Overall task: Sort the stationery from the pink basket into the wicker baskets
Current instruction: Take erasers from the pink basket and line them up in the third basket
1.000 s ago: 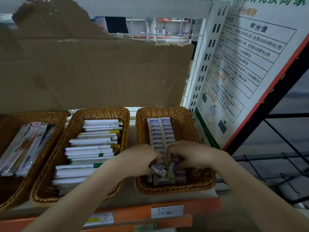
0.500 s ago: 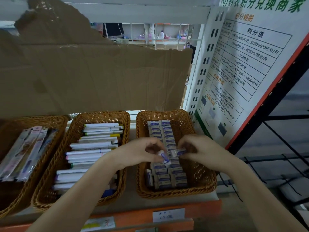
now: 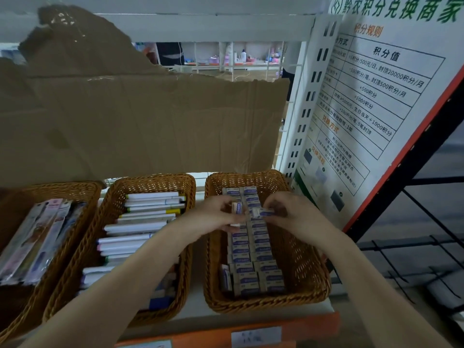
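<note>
Single view, head-worn wide-angle camera: looks forward and down from above the person's forearms onto a shelf (image 3: 251, 320) at close range. Frame takes in three wicker baskets (image 3: 311, 272) side by side low in the picture, with cardboard (image 3: 150, 126) standing behind them and a printed sign (image 3: 371, 101) leaning at the right edge. Both hands (image 3: 216, 217) meet over the right-hand basket, just below centre; straight lines bow toward the frame's edges.

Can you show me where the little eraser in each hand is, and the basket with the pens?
eraser in the left hand (image 3: 237, 208), head view, on its purple label.
eraser in the right hand (image 3: 263, 212), head view, on its wrapper's middle.
pen basket (image 3: 153, 180), head view, on its far woven rim.
</note>
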`<state>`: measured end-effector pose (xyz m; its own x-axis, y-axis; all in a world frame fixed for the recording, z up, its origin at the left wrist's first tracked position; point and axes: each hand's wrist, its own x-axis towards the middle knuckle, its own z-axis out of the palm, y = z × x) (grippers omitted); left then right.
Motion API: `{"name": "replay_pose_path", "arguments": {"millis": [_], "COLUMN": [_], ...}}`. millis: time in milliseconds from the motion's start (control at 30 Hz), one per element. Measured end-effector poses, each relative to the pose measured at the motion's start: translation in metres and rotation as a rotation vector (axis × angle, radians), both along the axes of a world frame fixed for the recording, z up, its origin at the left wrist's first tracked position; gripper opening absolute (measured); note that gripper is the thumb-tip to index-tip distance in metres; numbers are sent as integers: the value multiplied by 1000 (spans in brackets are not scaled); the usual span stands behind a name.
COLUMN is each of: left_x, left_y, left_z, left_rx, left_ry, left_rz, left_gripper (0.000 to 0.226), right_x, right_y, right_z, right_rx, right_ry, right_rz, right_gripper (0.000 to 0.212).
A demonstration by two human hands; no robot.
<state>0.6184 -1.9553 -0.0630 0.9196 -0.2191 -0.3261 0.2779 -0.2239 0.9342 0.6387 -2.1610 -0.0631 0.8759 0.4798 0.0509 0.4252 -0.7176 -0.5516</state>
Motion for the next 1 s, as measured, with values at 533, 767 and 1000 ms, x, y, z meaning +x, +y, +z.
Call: {"name": "replay_pose_path", "arguments": {"millis": [533,767,1000], "left_x": [65,68,67], "left_y": [-6,-9,-2], "left_z": [-20,-21,-28], "left_rx": [1329,1313,1224], "left_ry": [-634,-647,-678], "left_rz": [-234,-228,-213], "left_gripper": [29,31,25], "right_x": [71,74,74], "right_y": [39,39,39], "right_z": [-28,-30,-31], "right_rx": [-303,-310,-261], "right_ry": [-215,-214,-166], "right_rz": [-11,-8,11], "right_gripper": [23,23,20]}}
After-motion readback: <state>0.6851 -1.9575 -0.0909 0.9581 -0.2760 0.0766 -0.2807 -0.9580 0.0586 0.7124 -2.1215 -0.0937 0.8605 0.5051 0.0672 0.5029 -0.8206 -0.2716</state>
